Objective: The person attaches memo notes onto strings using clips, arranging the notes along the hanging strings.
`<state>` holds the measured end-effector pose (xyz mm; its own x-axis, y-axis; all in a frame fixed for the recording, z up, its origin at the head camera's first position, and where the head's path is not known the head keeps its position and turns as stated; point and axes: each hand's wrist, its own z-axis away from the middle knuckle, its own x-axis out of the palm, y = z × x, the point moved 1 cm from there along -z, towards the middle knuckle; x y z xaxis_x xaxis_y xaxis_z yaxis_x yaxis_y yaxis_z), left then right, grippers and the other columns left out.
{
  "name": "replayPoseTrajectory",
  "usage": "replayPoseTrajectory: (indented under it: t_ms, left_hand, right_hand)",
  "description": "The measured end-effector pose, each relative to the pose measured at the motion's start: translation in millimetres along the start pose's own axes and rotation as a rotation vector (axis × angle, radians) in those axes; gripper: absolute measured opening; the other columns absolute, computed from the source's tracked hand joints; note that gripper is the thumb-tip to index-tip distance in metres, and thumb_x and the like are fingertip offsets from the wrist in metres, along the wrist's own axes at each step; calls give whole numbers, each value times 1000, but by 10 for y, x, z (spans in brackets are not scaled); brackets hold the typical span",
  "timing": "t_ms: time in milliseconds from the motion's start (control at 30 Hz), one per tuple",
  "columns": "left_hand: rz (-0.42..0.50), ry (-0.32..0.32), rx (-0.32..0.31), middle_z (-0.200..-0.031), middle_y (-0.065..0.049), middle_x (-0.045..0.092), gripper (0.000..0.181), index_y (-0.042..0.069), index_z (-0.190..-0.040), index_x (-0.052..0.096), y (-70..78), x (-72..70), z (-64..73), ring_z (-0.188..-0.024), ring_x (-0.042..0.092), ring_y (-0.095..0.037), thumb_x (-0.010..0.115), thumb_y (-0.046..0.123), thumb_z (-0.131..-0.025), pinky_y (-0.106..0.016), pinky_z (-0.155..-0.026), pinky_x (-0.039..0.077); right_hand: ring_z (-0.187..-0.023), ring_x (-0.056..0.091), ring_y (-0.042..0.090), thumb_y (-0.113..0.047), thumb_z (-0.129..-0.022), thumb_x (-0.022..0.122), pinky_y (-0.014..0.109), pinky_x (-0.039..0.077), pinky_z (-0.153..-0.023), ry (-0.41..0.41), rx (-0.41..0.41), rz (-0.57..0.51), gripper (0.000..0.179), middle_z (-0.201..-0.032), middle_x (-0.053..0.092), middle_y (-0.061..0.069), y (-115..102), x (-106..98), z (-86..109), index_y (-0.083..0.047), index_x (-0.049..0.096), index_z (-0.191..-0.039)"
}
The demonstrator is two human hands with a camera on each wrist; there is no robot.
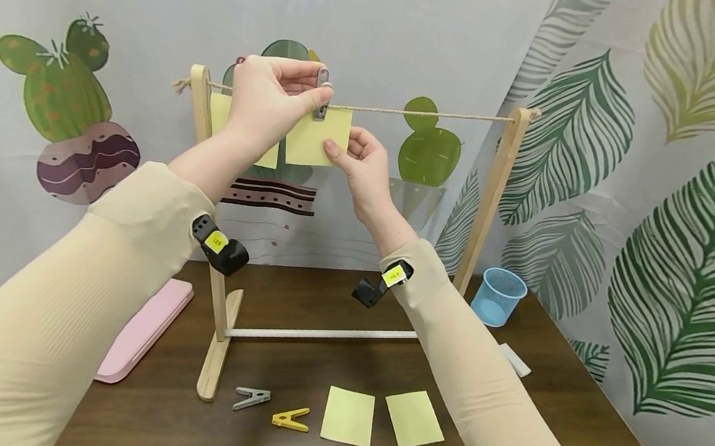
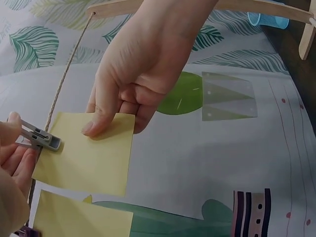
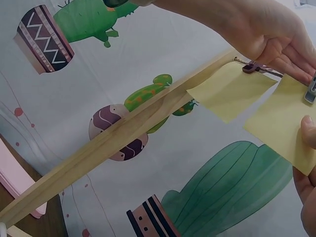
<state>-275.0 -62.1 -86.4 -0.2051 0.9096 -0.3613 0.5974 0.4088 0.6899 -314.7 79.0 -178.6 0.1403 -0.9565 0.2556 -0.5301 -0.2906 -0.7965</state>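
My left hand (image 1: 269,98) pinches a grey clothespin (image 1: 322,96) between thumb and fingers at the rope (image 1: 424,111). The clothespin's jaws lie over the top edge of a yellow sticky note (image 1: 312,140). By the note's lower right edge, my right hand (image 1: 368,167) pinches the paper between thumb and fingers. Another yellow note (image 3: 232,91) hangs on the rope nearer the left post, under a dark purple clothespin (image 3: 252,67); the left hand partly hides that note in the head view.
A wooden stand post (image 1: 492,198) holds the rope's right end. On the table lie a grey clothespin (image 1: 251,397), a yellow clothespin (image 1: 291,420) and two yellow notes (image 1: 348,417). A pink case (image 1: 146,332) lies left, a blue mesh cup (image 1: 498,299) stands right, near a white object (image 1: 514,360).
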Motion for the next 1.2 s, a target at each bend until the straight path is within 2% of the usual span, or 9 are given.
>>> replayPoseTrajectory:
  t_ms: [267, 433, 600, 800, 900, 1200]
  left_hand:
    - [59, -6, 2, -120, -10, 70, 41, 8, -123, 69, 34, -28, 20, -104, 70, -12, 77, 20, -85, -22, -91, 53]
    - [33, -31, 7, -123, -10, 68, 42, 7, -125, 67, 49, -15, 41, -108, 69, -14, 76, 20, -86, -22, -91, 53]
    - [31, -23, 19, -123, -12, 68, 42, 5, -125, 66, 49, 5, 48, -108, 69, -15, 76, 18, -86, -21, -90, 53]
    - [48, 11, 18, -122, -12, 69, 43, 6, -126, 65, 49, -12, 65, -108, 69, -15, 75, 17, -86, -21, -91, 52]
    - [85, 41, 26, -120, -13, 69, 42, 5, -125, 66, 40, -21, 82, -107, 69, -16, 75, 16, -86, -21, -91, 53]
    - [197, 119, 91, -111, -12, 73, 34, 4, -117, 71, 2, -40, 199, -94, 70, -9, 76, 17, -86, -21, -89, 53]
  right_hand:
    - [-72, 64, 3, 5, -90, 65, 19, 48, -71, 6, 26, 31, 13, -81, 69, -6, 35, -39, 19, -1, 61, -101]
    - [-72, 64, 2, 7, -89, 64, 19, 49, -71, 14, 32, 22, 12, -80, 69, -7, 68, -54, 34, -1, 61, -98]
    - [-71, 63, 2, 8, -89, 64, 19, 49, -71, 20, 27, 21, 11, -77, 68, -8, 102, -67, 35, 0, 60, -97]
    - [-69, 63, 2, 8, -89, 64, 19, 49, -71, 34, 31, 27, 11, -74, 67, -9, 131, -86, 38, 1, 61, -97]
    - [-69, 64, 4, 7, -89, 64, 19, 48, -71, 25, 35, 34, 11, -74, 68, -8, 136, -97, 58, 2, 61, -98]
    - [-71, 67, 4, 7, -90, 62, 20, 49, -72, 10, 57, 33, 13, -75, 70, -9, 213, -164, 143, -5, 61, -94]
